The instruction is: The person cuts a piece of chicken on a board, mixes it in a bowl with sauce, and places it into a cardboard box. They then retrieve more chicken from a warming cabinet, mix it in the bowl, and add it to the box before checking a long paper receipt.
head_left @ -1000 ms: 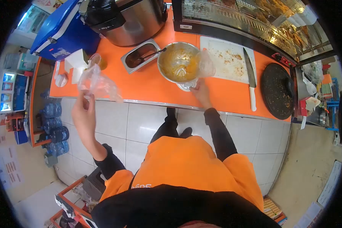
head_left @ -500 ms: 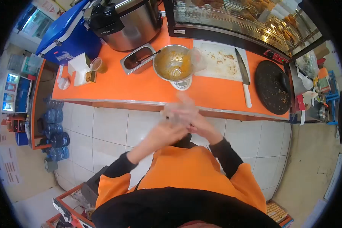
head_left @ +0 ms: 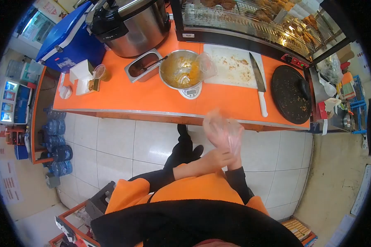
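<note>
A clear plastic glove point(head_left: 212, 123) covers my right hand point(head_left: 228, 133), which is raised in front of the counter edge. Its fingers look stretched out inside the thin, wrinkled plastic, with some motion blur at the tips. My left hand point(head_left: 214, 159) is closed on the glove's cuff at the right wrist. Beyond them on the counter, a steel bowl point(head_left: 171, 78) smeared with orange-yellow sauce stands on a white kitchen scale point(head_left: 191, 92). Another clear plastic piece point(head_left: 207, 66) hangs over the bowl's right rim.
On the orange counter point(head_left: 132, 96) are a steel sauce container point(head_left: 140, 68), a white cutting board point(head_left: 222, 74) with crumbs, a knife point(head_left: 259, 84) and a black round tray point(head_left: 292, 96). Behind stand a rice cooker point(head_left: 136, 33), blue cooler point(head_left: 72, 41) and heated display case point(head_left: 251, 24).
My hands were together and blurred before the counter. Now the gloved right hand is raised to the right, and the left hand has come down to its wrist, pulling at the cuff.
</note>
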A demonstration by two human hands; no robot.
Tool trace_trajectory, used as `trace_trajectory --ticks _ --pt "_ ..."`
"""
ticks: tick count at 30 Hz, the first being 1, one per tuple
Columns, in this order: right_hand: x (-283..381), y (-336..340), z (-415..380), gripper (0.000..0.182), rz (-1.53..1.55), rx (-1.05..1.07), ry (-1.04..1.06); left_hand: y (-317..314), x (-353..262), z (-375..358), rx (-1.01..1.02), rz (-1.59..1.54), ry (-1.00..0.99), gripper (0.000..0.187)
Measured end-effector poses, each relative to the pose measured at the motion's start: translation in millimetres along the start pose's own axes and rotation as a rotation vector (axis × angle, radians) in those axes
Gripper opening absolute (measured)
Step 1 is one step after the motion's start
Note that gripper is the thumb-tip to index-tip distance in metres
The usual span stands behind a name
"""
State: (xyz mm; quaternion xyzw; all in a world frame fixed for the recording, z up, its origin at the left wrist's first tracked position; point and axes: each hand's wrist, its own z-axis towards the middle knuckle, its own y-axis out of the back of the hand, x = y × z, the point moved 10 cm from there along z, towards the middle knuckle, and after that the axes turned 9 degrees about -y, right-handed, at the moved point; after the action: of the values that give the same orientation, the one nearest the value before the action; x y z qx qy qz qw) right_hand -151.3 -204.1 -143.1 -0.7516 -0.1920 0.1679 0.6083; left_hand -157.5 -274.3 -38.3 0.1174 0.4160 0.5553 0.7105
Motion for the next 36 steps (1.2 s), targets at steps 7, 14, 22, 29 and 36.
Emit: trace_trajectory --ticks 7,14,22,29,36 --pt "78.7 48.8 81.2 0.042 -1.582 -0.541 0.52 33.6 77.1 -50.3 -0.215 -0.014 0.526 0.025" --pt "78.2 29.2 144.6 0.03 -2.057 -0.906 0.542 157.3 247.3 -199.6 -1.133 -0.213 1.082 0.036" --pt "88.4 59.2 158.3 0.027 -1.741 -0.812 0.446 179.4 294.8 -182.3 -1.039 -0.41 1.218 0.033" --pt "87.3 48.5 157.3 0.025 -1.555 -0.941 0.343 174.4 298.1 -208.5 -1.143 -0.245 1.289 0.027" --pt "89.2 51.6 165.1 0.023 -1.564 -0.921 0.402 162.2 306.1 -211.6 -1.04 -0.348 1.287 0.032"
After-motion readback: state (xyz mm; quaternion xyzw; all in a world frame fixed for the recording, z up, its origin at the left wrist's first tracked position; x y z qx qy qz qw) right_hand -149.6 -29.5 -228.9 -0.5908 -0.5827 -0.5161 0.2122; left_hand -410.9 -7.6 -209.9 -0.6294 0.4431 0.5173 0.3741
